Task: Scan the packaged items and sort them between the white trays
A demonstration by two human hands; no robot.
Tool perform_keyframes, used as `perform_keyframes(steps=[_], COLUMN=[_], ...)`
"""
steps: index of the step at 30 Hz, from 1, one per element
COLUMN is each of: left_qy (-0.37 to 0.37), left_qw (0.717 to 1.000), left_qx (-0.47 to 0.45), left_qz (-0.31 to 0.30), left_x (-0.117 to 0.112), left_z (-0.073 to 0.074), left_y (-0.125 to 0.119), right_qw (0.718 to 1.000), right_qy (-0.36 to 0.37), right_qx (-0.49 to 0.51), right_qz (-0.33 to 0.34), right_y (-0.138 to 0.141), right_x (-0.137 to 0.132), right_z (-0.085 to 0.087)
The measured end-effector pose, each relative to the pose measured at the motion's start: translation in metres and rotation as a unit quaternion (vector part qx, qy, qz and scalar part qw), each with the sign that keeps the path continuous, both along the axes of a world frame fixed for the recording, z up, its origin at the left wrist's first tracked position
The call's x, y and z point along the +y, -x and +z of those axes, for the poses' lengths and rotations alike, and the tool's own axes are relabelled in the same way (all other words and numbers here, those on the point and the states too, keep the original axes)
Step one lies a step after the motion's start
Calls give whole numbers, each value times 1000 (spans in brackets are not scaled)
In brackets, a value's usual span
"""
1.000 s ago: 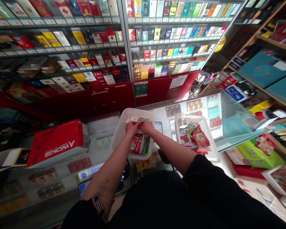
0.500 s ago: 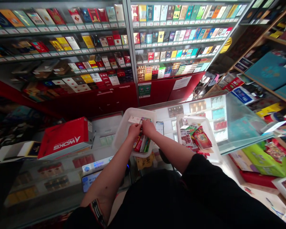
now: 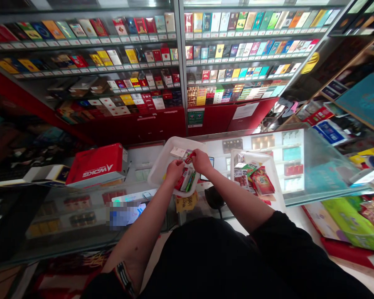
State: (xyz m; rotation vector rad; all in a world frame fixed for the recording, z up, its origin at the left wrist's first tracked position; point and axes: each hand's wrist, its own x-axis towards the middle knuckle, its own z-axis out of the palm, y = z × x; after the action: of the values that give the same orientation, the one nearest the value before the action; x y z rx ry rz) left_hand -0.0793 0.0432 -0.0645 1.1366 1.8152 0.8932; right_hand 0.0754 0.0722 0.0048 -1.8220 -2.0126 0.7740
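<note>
A white plastic tub stands on the glass counter in front of me, holding red and green snack packets and a pale card-like piece. Over the tub, my right hand is closed, pinching a small red packet at its fingertips. My left hand is close beside it, fingers pinched together above the packets; what they grip is too small to make out. To the right, a second white tub contains red, green and brown packets.
A red shoe-type box lies at the left of the glass counter. A phone is partly behind the tub. A bright screen sits by my left forearm. Shelves of cigarette packs line the far side; a green bag is at right.
My hands have moved slightly apart, and a small red packet now shows at my right fingertips. The view has shifted, moving the shelves and red box rightward in the picture.
</note>
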Motion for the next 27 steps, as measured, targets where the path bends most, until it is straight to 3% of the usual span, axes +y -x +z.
perform_keyframes(steps=[5,8,13,19,27], left_qy=[-28,-43,-44,-55,-60], left_qw=[988,970,960,964,949], left_qx=[-146,-229,-263,-257,-309], left_qz=[42,71,85,30,30], left_x=[-21,-32,-48,-67,-77], left_z=[17,29,48,60,72], left_y=[-19,-33,-50,-66,-93], right_qw=[985,955,894,865,848], right_qy=[28,66,102,82,71], right_qx=[164,278,425,484,516], right_qz=[-50,-77,-100,-99,-98], right_y=[-29,-44,-65,-94,-131], right_x=[-12,-19,-36,-59,-79], right_z=[-1,-5,-3,5,3])
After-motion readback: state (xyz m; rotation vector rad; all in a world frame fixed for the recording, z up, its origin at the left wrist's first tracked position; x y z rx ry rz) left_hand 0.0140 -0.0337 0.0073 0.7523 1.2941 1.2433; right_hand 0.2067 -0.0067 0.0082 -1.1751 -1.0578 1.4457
